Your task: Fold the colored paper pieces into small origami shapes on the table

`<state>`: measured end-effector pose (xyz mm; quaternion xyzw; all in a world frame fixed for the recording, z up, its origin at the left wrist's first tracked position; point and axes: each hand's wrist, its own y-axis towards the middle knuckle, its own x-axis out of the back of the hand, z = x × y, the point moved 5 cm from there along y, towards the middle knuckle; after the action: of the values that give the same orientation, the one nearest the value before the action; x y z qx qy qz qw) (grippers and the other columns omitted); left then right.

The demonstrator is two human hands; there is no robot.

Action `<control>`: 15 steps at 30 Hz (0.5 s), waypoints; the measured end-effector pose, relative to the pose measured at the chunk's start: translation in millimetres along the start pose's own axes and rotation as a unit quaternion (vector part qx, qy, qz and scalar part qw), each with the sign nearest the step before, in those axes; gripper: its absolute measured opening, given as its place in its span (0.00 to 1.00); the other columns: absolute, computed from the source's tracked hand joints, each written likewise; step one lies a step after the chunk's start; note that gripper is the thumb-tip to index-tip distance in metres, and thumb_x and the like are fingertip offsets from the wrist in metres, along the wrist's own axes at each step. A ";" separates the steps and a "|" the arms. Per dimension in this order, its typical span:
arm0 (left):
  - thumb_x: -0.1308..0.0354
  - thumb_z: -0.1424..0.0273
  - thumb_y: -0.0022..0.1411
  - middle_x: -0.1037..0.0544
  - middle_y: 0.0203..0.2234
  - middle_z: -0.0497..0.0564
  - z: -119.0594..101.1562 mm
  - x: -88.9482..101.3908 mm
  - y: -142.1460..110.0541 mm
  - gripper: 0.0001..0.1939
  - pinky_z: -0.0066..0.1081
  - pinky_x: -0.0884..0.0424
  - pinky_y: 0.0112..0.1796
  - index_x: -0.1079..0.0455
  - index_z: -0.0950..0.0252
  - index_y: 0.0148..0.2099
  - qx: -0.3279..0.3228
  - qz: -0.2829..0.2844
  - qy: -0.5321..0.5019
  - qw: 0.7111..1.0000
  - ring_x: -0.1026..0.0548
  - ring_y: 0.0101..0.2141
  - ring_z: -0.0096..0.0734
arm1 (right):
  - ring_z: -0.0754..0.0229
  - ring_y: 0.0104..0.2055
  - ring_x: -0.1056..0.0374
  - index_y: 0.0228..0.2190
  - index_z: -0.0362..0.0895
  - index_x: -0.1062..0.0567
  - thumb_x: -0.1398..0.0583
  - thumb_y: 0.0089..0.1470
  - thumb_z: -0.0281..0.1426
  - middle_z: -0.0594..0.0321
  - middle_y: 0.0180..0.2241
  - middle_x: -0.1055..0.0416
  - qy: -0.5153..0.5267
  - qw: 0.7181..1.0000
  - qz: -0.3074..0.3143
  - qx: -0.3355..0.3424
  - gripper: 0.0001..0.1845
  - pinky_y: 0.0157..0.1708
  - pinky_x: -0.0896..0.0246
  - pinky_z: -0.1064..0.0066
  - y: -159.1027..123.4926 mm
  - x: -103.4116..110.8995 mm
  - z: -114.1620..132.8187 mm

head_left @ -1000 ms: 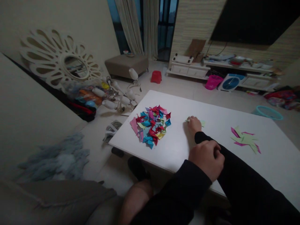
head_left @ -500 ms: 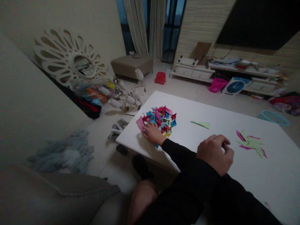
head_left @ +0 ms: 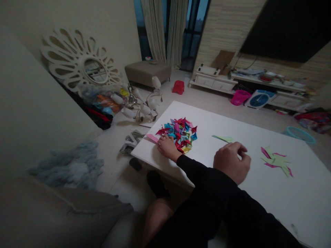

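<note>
Left of the frame's centre, the right hand (head_left: 168, 147) is resting at the lower-left edge of a heap of small multicoloured folded-paper pieces (head_left: 186, 132). Its fingers are bunching beside a long pink folded-paper strip (head_left: 152, 138); whether they are gripping it, I cannot tell. Because the pieces are overlapping, a hasty pull could be scattering neighbours. The strip is lying near the edge of the white rectangular table (head_left: 201, 117), so a nudge could be tipping it off. Right of centre, the left hand (head_left: 232, 162) is hovering, fingers curling loosely around a narrow gap, contents unclear; its crossed sleeve could be hampering the right arm.
</note>
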<state>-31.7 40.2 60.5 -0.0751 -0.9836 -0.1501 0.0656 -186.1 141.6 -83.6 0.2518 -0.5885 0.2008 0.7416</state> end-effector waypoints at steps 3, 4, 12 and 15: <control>0.45 0.76 0.58 0.22 0.33 0.45 -1.5 1.3 -1.2 0.06 0.27 0.30 0.37 0.29 0.62 0.36 0.000 -0.003 -0.008 1.000 0.29 0.28 0.24 | 0.48 0.55 0.41 0.41 0.42 0.24 0.46 0.63 0.32 0.50 0.47 0.28 0.001 1.000 0.000 0.007 0.12 0.53 0.48 0.54 -11.7 10.1 -3.4; 0.45 0.76 0.58 0.22 0.32 0.45 -1.7 0.6 -1.9 0.06 0.27 0.30 0.37 0.29 0.62 0.36 0.002 -0.002 -0.010 1.000 0.29 0.28 0.24 | 0.48 0.55 0.42 0.41 0.42 0.24 0.46 0.62 0.32 0.50 0.48 0.28 -0.005 1.000 0.002 0.007 0.12 0.52 0.48 0.54 -15.4 11.2 -3.6; 0.45 0.76 0.59 0.22 0.32 0.46 -0.7 -3.7 -3.3 0.07 0.28 0.29 0.36 0.27 0.62 0.37 0.012 0.017 -0.005 1.000 0.29 0.28 0.25 | 0.43 0.64 0.49 0.45 0.41 0.23 0.44 0.61 0.35 0.47 0.53 0.29 -0.047 0.997 0.050 0.040 0.16 0.58 0.52 0.49 -12.5 -19.7 16.7; 0.45 0.75 0.59 0.21 0.33 0.46 0.3 -0.9 -1.9 0.07 0.29 0.28 0.37 0.27 0.62 0.37 0.011 0.020 0.003 1.000 0.28 0.28 0.26 | 0.43 0.62 0.47 0.45 0.39 0.23 0.45 0.61 0.34 0.45 0.50 0.27 -0.049 0.997 0.057 0.033 0.17 0.59 0.52 0.49 -2.8 -31.4 17.7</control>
<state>-31.1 38.4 59.5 -0.0933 -0.9834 -0.1377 0.0728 -205.1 128.5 -111.4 0.2517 -0.6304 0.2499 0.6905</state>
